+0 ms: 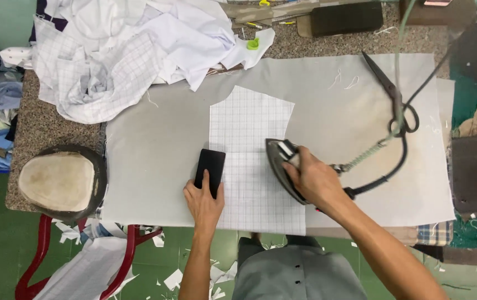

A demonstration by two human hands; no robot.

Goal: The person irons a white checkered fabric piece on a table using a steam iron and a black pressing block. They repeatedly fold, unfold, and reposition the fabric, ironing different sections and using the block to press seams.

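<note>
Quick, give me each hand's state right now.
Left hand: laid on the black block, pressing it to the checked fabric piece.
Right hand: closed on the iron handle.

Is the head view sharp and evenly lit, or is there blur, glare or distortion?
Head view: light even and soft, no glare; right hand on the iron slightly motion-blurred; left hand on the black block sharp; table edges bow slightly from the wide lens.

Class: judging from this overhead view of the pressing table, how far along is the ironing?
Done: checked fabric piece lies flat on the grey pad. In hand: right hand holds the iron on its right edge; left hand presses a black block. Left: the heap of shirts.
</note>
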